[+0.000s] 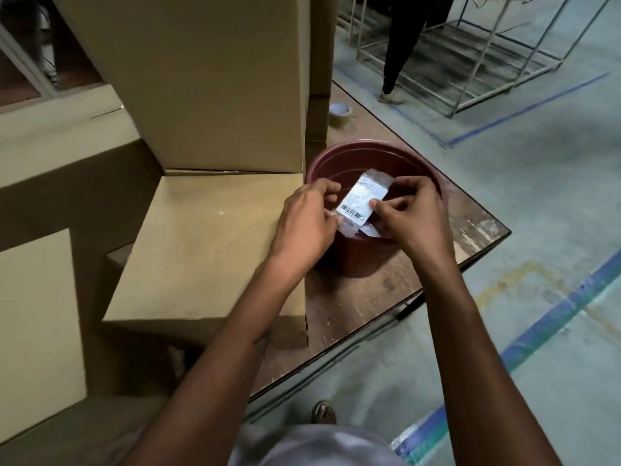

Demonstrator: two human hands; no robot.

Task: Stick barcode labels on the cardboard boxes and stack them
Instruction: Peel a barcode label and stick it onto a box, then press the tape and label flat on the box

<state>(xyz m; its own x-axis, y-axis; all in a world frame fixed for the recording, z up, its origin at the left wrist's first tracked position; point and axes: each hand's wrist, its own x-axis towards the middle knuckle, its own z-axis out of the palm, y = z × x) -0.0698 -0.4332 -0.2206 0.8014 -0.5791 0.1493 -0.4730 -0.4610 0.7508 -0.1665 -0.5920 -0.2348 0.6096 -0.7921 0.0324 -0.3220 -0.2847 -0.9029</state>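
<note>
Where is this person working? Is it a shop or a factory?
Probably a warehouse or packing room, not a shop. Plain cardboard boxes are stacked on a worn table, both hands hold a barcode label over a red tub, and the concrete floor has blue painted lines.

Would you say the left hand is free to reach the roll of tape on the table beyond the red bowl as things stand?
Probably not right now: the left hand and right hand both pinch the barcode label over the red bowl. The roll of tape lies unobstructed beyond it, so the path looks open once the hand is free.
</note>
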